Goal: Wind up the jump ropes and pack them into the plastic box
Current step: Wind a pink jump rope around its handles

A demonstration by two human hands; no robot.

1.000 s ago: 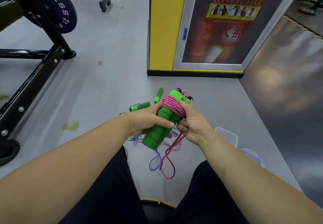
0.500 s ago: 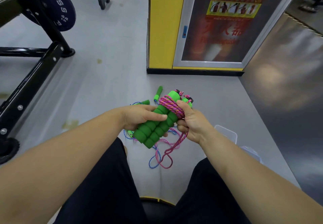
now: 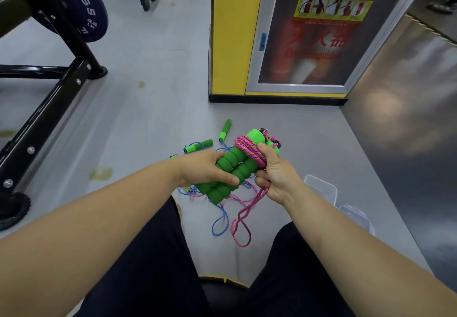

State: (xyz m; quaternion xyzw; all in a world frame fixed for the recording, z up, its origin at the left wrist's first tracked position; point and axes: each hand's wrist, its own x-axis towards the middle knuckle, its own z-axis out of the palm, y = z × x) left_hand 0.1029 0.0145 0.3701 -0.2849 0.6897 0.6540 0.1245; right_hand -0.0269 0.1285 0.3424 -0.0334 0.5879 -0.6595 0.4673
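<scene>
Two green foam handles (image 3: 231, 171) sit side by side at the frame's centre, gripped by the left hand (image 3: 205, 168). The right hand (image 3: 274, 173) pinches the pink rope (image 3: 249, 148) wound round their upper ends, its tail looping to the floor (image 3: 148, 119). A clear plastic box (image 3: 321, 188) stands lower right, beside the right forearm.
</scene>
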